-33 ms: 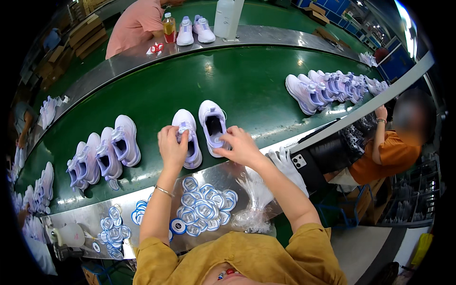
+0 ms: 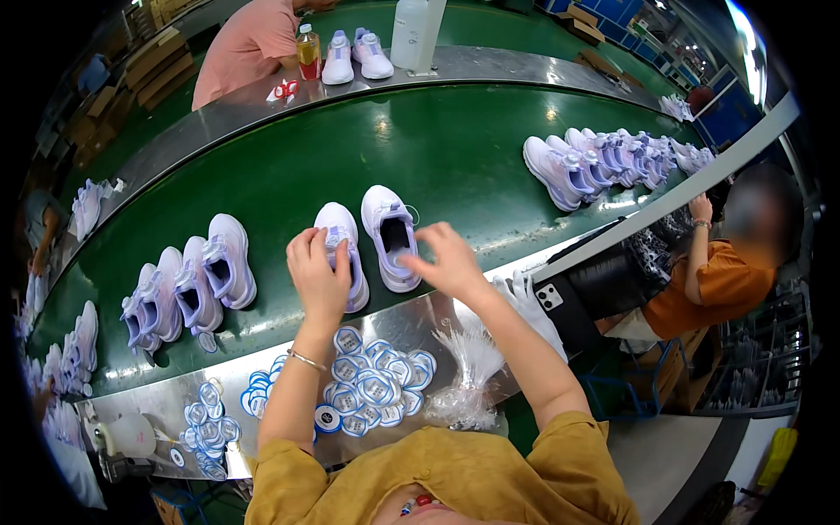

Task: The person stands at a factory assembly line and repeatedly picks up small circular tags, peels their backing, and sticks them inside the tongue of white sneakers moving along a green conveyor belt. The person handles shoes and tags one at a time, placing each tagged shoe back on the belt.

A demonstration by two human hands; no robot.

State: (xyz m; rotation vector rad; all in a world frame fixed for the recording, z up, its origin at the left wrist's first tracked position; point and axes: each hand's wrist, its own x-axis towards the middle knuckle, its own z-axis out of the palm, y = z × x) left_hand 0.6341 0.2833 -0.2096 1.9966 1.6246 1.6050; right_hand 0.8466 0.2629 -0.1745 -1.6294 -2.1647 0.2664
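Two pale lilac sneakers stand side by side in front of me on the green belt, toes pointing away. My left hand (image 2: 317, 273) has its fingers curled over the tongue area of the left sneaker (image 2: 337, 219), partly hiding the opening. Beside the heel of the right sneaker (image 2: 381, 206), my right hand (image 2: 448, 260) is held with thumb and fingers spread. Its thumb tip overlaps the collar edge; whether it touches cannot be told. A thin loop (image 2: 415, 213) sticks out from that sneaker's right side.
Round blue-and-white tags (image 2: 378, 385) and a bundle of clear plastic fasteners (image 2: 468, 367) lie on the metal ledge (image 2: 289, 437). More sneakers (image 2: 229, 258) line the belt (image 2: 289, 166) to the left, others (image 2: 556, 171) to the right. A co-worker in orange (image 2: 713, 289) sits at right.
My right hand has opened wider, its fingers drawing a little away from the right sneaker. The left hand stays at the left sneaker.
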